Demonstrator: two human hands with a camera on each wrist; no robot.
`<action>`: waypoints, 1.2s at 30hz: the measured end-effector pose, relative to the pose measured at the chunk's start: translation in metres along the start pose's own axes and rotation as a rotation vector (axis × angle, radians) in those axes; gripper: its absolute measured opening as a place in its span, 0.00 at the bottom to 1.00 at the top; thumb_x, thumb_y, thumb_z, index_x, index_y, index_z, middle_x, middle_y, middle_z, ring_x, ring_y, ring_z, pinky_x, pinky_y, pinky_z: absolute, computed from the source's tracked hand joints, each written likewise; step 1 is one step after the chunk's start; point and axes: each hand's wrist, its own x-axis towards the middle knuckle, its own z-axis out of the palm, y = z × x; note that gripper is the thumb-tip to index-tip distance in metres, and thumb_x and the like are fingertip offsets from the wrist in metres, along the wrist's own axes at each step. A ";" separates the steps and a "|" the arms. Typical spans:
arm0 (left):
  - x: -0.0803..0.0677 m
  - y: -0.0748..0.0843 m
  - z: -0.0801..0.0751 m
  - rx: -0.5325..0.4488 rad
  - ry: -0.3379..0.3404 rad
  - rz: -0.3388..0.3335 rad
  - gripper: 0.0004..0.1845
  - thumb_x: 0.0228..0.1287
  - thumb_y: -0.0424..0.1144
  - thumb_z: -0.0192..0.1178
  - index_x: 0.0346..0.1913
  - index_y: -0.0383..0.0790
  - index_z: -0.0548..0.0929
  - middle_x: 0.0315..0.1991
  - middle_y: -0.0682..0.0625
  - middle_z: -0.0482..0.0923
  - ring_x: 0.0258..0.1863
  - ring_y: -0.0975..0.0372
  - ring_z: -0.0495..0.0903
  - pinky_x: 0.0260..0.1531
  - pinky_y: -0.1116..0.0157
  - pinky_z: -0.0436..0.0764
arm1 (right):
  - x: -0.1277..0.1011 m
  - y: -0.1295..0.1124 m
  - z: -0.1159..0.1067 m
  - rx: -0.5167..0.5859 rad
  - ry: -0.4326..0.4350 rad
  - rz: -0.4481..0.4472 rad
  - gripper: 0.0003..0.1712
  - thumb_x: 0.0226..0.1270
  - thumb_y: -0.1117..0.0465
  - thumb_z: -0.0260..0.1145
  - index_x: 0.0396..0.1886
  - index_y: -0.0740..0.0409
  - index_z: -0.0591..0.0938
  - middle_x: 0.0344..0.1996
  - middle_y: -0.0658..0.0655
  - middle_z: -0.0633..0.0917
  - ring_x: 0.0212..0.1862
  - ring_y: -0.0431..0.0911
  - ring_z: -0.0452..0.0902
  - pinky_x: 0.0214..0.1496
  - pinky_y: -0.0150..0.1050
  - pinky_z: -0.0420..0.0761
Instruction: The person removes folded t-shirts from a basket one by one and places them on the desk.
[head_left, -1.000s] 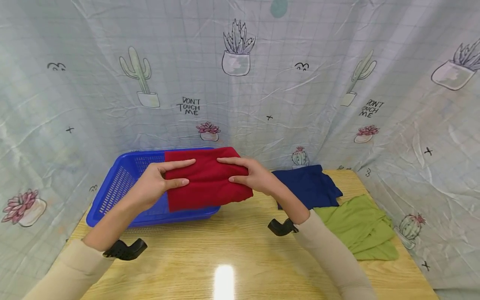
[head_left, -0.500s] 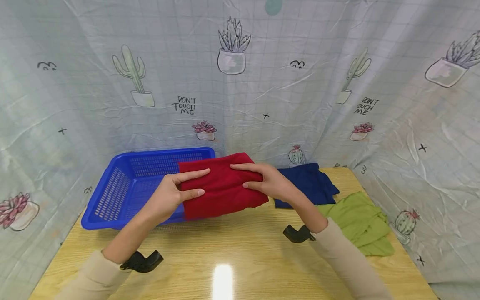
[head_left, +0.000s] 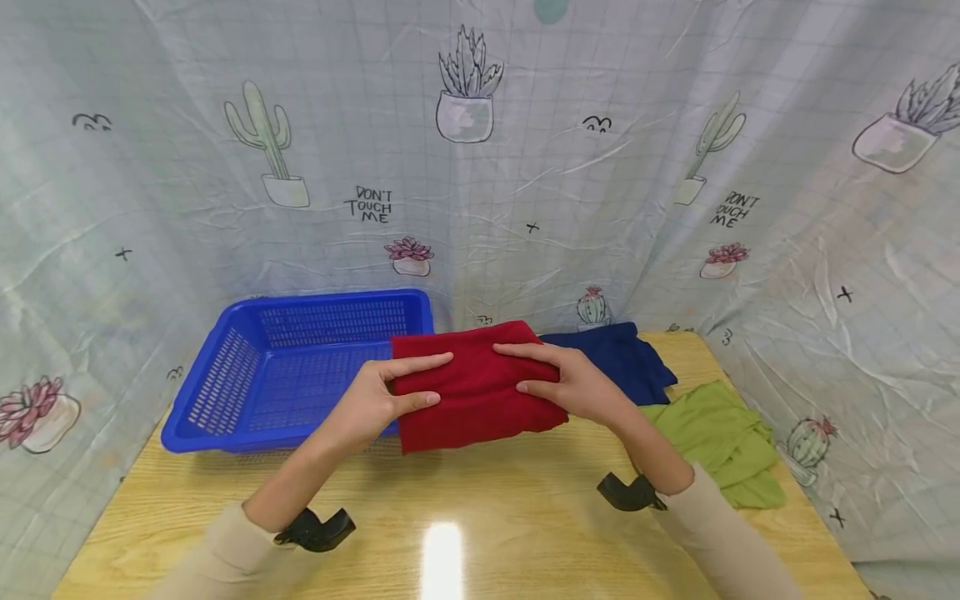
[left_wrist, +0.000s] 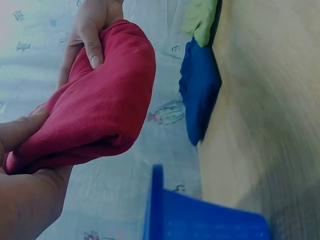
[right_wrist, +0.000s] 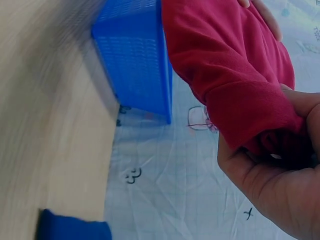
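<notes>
Carry step: left hand point(head_left: 375, 400) and right hand point(head_left: 570, 385) each pinch an end of the folded red cloth point(head_left: 472, 387), held aloft just right of the blue basket point(head_left: 247, 367); next move probably needs a level lowering with both pinches kept.

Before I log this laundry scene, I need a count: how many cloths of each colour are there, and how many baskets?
Red cloth: 1
Navy cloth: 1
Green cloth: 1
Blue basket: 1
Total: 4
</notes>
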 end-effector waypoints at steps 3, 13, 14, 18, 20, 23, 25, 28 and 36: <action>0.000 -0.007 0.009 0.055 -0.004 0.020 0.28 0.63 0.36 0.71 0.67 0.53 0.82 0.28 0.47 0.87 0.30 0.58 0.87 0.34 0.66 0.84 | -0.012 0.007 0.000 0.025 0.011 0.003 0.33 0.70 0.63 0.70 0.71 0.35 0.76 0.63 0.51 0.79 0.53 0.46 0.79 0.45 0.38 0.83; -0.001 -0.028 0.035 0.105 -0.087 0.019 0.28 0.64 0.34 0.70 0.66 0.56 0.82 0.27 0.54 0.85 0.26 0.63 0.84 0.32 0.69 0.82 | -0.049 0.033 0.004 0.031 0.045 0.024 0.33 0.67 0.64 0.72 0.70 0.39 0.78 0.61 0.50 0.82 0.54 0.45 0.79 0.45 0.36 0.83; -0.001 -0.030 0.036 0.118 -0.089 0.025 0.27 0.64 0.34 0.70 0.66 0.56 0.82 0.21 0.56 0.80 0.20 0.65 0.79 0.27 0.71 0.79 | -0.051 0.034 0.004 0.035 0.046 0.029 0.33 0.67 0.64 0.72 0.70 0.39 0.78 0.61 0.50 0.82 0.54 0.46 0.79 0.46 0.36 0.82; 0.001 -0.039 0.043 0.159 -0.098 0.042 0.27 0.64 0.34 0.71 0.65 0.56 0.83 0.12 0.59 0.52 0.12 0.66 0.53 0.16 0.72 0.59 | -0.060 0.043 0.008 0.050 0.035 0.051 0.33 0.67 0.63 0.72 0.70 0.40 0.78 0.62 0.51 0.82 0.57 0.46 0.78 0.49 0.36 0.82; 0.002 -0.045 0.047 0.163 -0.103 0.043 0.27 0.63 0.34 0.71 0.65 0.55 0.83 0.12 0.60 0.51 0.11 0.67 0.52 0.15 0.72 0.59 | -0.064 0.048 0.010 0.056 0.025 0.066 0.33 0.67 0.63 0.72 0.70 0.40 0.78 0.62 0.50 0.81 0.60 0.47 0.77 0.51 0.36 0.81; 0.003 -0.055 0.051 0.170 -0.102 0.038 0.27 0.63 0.32 0.71 0.65 0.54 0.83 0.14 0.60 0.60 0.11 0.68 0.56 0.16 0.73 0.63 | -0.067 0.056 0.016 0.059 0.011 0.082 0.33 0.67 0.62 0.72 0.71 0.39 0.78 0.63 0.50 0.81 0.63 0.49 0.75 0.55 0.36 0.80; 0.005 -0.061 0.053 0.195 -0.097 0.037 0.28 0.63 0.32 0.70 0.65 0.54 0.83 0.17 0.58 0.69 0.11 0.69 0.57 0.17 0.74 0.64 | -0.068 0.061 0.019 0.053 0.009 0.097 0.33 0.68 0.62 0.72 0.70 0.38 0.77 0.64 0.50 0.80 0.65 0.50 0.74 0.58 0.38 0.79; 0.006 -0.069 0.056 0.235 -0.084 0.031 0.28 0.63 0.31 0.70 0.65 0.54 0.83 0.33 0.52 0.83 0.11 0.69 0.58 0.17 0.74 0.65 | -0.068 0.068 0.025 0.048 0.002 0.118 0.33 0.68 0.61 0.72 0.71 0.37 0.77 0.64 0.50 0.80 0.67 0.51 0.73 0.62 0.42 0.77; 0.008 -0.099 0.059 0.361 -0.033 0.074 0.28 0.62 0.28 0.69 0.65 0.50 0.83 0.60 0.42 0.81 0.55 0.56 0.79 0.47 0.68 0.79 | -0.064 0.087 0.050 -0.024 0.018 0.114 0.33 0.66 0.63 0.72 0.70 0.45 0.77 0.64 0.57 0.80 0.66 0.55 0.75 0.64 0.54 0.77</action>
